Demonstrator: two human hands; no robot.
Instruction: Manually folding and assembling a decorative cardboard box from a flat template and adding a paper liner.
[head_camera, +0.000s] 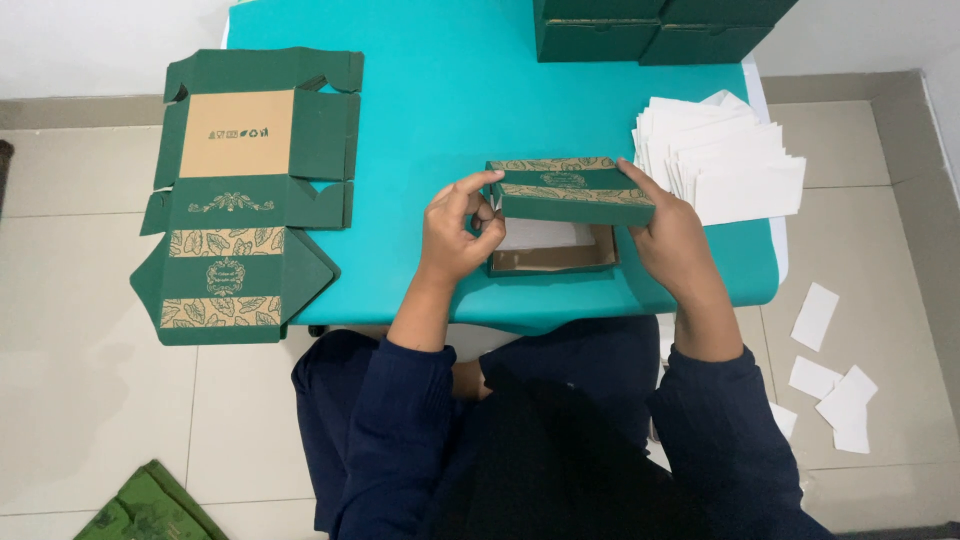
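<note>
Head view, looking down. The fingers of the left hand (455, 232) are curled and pressed together, thumb and forefinger pinching the left end flap of a green box (560, 215) at its lid corner. The right hand (668, 235) lies along the box's right end, its forefinger stretched along the lid's upper right edge and the remaining fingers wrapped round the side; the thumb is hidden beneath the lid, so its position cannot be told.

The green box sits near the front edge of a turquoise table (420, 120), between the two hands. Its lid (572, 190), printed with tan leaf bands and a central emblem, is tilted partly down over the open base, whose brown cardboard interior shows below, with a white sheet (540, 234) lying inside.

Just beside the right hand, on the table's right side, lies a fanned stack of white sheets (735, 165). At the table's far edge stand several closed green boxes (650, 30). Over the table's left edge hang unfolded box blanks (245, 195), green with the same leaf print and one brown panel.

On the tiled floor to the right lie scattered white paper pieces (830, 370); at lower left, a green printed item (150, 505) is partly in view. The person wears dark blue sleeves (395, 420).
</note>
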